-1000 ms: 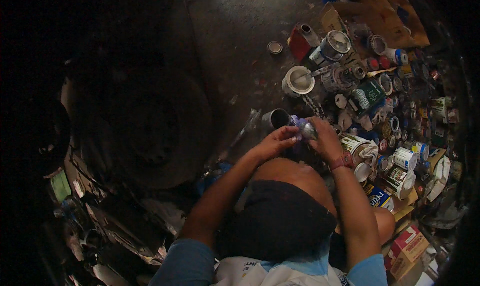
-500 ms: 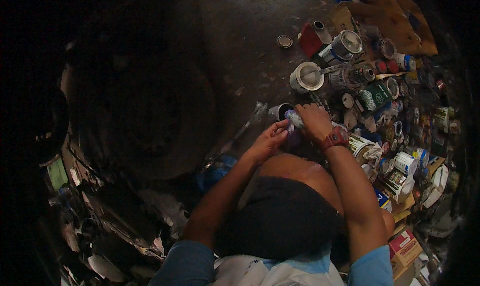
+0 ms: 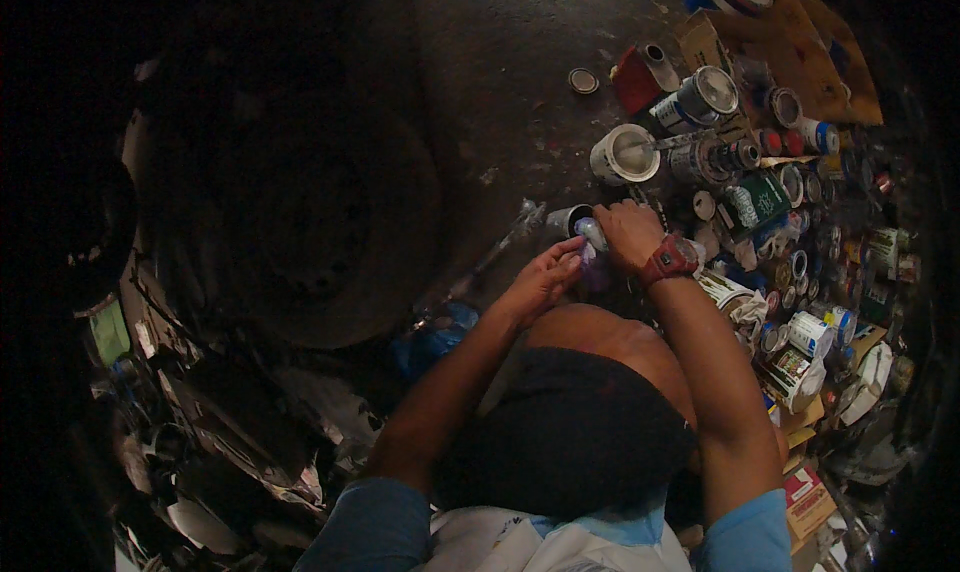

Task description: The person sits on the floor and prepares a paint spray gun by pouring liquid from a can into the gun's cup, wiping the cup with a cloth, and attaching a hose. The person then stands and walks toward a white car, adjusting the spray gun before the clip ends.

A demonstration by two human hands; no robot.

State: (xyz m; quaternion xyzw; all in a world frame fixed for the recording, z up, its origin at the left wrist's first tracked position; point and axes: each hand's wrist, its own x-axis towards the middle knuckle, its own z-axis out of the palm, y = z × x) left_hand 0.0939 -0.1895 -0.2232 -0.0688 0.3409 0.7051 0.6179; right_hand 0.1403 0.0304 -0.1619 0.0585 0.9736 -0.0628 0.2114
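Crouching over the dark floor, I see my right hand has slid left off the clutter of paint cans since a second ago, fingers curled around a small pale bottle. My left hand pinches its lower end. What the bottle holds stays too dim to tell.
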